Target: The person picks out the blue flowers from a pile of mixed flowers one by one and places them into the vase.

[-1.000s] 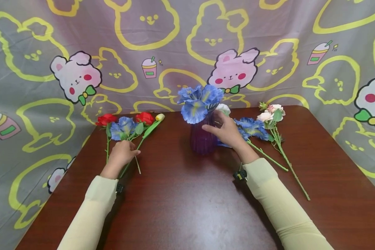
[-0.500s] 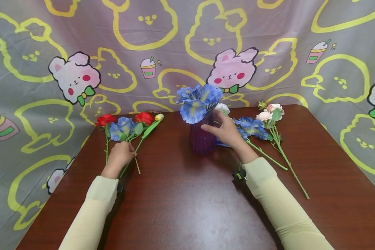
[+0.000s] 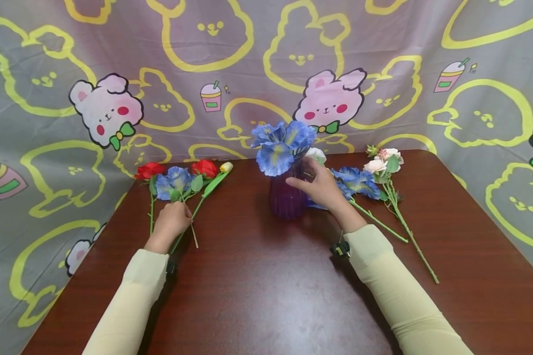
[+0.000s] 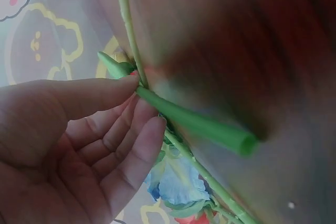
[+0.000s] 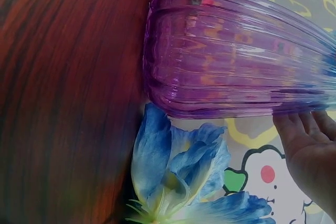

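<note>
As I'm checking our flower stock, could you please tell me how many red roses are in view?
2: one red rose is the leftmost flower; another red rose lies between the nearby blue iris and the yellow tulip. Others could be hidden.

You are working in a curtained-off nook: grey cloth hangings (image 3: 257, 64), printed with pale pink rabbits and yellow animal outlines, enclose the back and both sides of your reddish-brown wood-grain bench (image 3: 257, 291). You cannot tell what building surrounds it.

Pale-yellow sleeves (image 3: 399, 291), black wrist cameras (image 3: 340, 248)
</note>
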### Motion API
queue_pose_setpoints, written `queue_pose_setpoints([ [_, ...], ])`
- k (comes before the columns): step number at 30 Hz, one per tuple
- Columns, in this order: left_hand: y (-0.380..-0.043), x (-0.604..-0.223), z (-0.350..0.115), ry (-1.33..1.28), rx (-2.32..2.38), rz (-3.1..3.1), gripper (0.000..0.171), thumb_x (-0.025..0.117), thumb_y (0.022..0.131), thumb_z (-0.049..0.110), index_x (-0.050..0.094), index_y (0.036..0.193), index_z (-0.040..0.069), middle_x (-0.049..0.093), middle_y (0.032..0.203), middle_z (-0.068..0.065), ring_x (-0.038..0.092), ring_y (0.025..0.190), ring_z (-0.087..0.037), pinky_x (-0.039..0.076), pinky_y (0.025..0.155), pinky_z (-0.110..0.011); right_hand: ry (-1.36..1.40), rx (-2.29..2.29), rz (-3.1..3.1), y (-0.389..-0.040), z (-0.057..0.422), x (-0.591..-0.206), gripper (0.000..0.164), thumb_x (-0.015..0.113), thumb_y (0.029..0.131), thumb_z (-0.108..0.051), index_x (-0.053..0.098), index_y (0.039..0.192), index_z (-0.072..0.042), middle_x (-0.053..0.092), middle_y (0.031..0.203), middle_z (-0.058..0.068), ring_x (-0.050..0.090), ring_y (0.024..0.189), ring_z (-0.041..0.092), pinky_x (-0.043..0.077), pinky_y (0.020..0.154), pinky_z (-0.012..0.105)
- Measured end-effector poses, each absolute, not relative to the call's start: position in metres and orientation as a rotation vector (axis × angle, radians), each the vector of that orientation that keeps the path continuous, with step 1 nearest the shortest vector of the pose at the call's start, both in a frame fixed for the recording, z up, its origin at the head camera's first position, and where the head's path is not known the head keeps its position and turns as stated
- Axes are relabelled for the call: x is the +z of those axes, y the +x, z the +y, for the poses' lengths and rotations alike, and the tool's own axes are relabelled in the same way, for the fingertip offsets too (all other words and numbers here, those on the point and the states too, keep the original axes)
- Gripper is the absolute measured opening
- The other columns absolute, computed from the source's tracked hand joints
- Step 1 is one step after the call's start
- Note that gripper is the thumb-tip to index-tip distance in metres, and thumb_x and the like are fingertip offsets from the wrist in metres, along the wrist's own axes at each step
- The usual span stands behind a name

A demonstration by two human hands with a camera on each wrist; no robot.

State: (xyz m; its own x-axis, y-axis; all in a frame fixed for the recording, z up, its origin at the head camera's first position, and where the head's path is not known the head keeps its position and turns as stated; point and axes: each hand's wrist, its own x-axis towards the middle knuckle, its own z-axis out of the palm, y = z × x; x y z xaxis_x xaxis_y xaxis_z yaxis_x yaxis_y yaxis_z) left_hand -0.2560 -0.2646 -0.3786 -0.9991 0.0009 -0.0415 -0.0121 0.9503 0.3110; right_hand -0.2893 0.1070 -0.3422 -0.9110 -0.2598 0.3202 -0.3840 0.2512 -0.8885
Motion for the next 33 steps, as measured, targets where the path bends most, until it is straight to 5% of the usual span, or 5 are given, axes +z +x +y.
queue_pose_setpoints([
  [6,-0.253,-0.375,-0.256,0.035,0.512,3.081,0.037,0.054,0.07,0.001,0.033,0.045,0.015,0.016,0.047,0.004,0.012,0.046,-0.011,0.014,0.04,-0.025,0.64,1.728,-2.392,-0.277,0.104,-0.331,0.062,0.069,0.077,-0.022,0.039,0.128,-0.002,0.049,0.122,0.015,0.045,0.113,0.023,0.036,0.092,0.042],
  [11,-0.253,-0.374,-0.249,0.087,0.527,3.079,0.035,0.053,0.067,0.0,0.032,0.042,0.016,0.017,0.046,0.005,0.012,0.045,-0.01,0.013,0.039,-0.024,0.643,1.719,-2.39,-0.276,0.105,-0.331,0.061,0.068,0.078,-0.022,0.04,0.128,-0.002,0.049,0.121,0.014,0.045,0.113,0.023,0.036,0.092,0.04],
  [15,-0.255,-0.375,-0.242,0.1,0.571,3.052,0.036,0.056,0.068,0.003,0.035,0.042,0.015,0.023,0.041,0.006,0.019,0.04,-0.009,0.018,0.038,-0.024,0.643,1.725,-2.388,-0.276,0.105,-0.331,0.062,0.068,0.078,-0.023,0.039,0.128,-0.002,0.048,0.122,0.014,0.044,0.114,0.024,0.036,0.092,0.04],
  [22,-0.256,-0.378,-0.23,0.082,0.657,3.006,0.029,0.063,0.071,0.008,0.052,0.044,0.01,0.05,0.04,0.001,0.05,0.038,-0.013,0.037,0.041,-0.026,0.634,1.717,-2.405,-0.275,0.105,-0.331,0.063,0.068,0.078,-0.024,0.038,0.129,-0.003,0.048,0.124,0.013,0.043,0.115,0.023,0.036,0.092,0.039],
  [33,-0.259,-0.383,-0.216,0.053,0.704,2.993,0.021,0.063,0.071,0.009,0.06,0.051,0.007,0.056,0.045,0.0,0.056,0.044,-0.015,0.041,0.05,-0.029,0.604,1.715,-2.424,-0.275,0.104,-0.33,0.063,0.067,0.078,-0.026,0.038,0.13,-0.004,0.047,0.124,0.013,0.043,0.115,0.022,0.036,0.093,0.038],
])
